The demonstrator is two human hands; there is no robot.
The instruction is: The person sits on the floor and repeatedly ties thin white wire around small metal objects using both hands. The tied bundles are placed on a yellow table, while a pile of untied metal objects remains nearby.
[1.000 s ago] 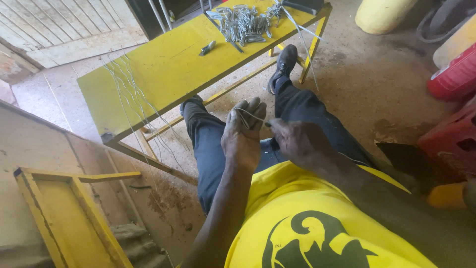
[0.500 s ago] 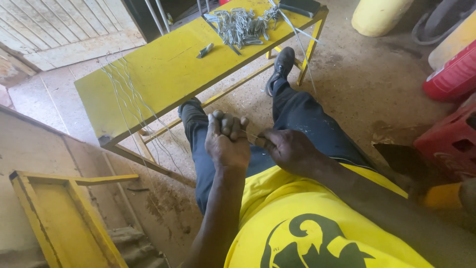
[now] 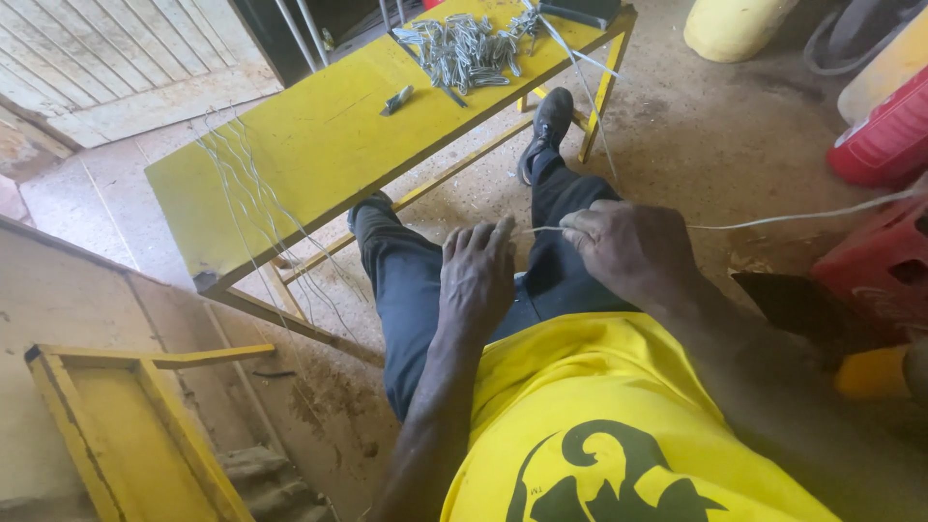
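A thin pale wire [image 3: 773, 219] runs almost level across the person's lap, from the right edge of view, above the red crate [image 3: 884, 266], to the two hands. The right hand [image 3: 628, 253] has its fingers curled and pressed together, pinching the wire near its end over the right thigh. A short bit of the wire carries on leftward to the left hand [image 3: 476, 280], which is held flat with its fingers straight and slightly spread, tips up; the wire's end reaches its fingertips, though I cannot tell if they grip it.

Both hands hover above the dark trousers [image 3: 416, 290] of the seated person, whose yellow shirt [image 3: 599, 425] fills the bottom of view. The legs stretch out under a long yellow bench [image 3: 309, 155], one black shoe [image 3: 546, 130] by the bench's far leg. On the bench top lies a heap of bent wire pieces [image 3: 464, 48], with a small metal tool [image 3: 396, 99] just beside it. Several long wires [image 3: 242, 193] hang over the near end of the bench to the dusty floor. A yellow wooden frame [image 3: 126, 435] lies at lower left, well apart from the hands. A red container [image 3: 884, 130] stands at the right, near the crate.
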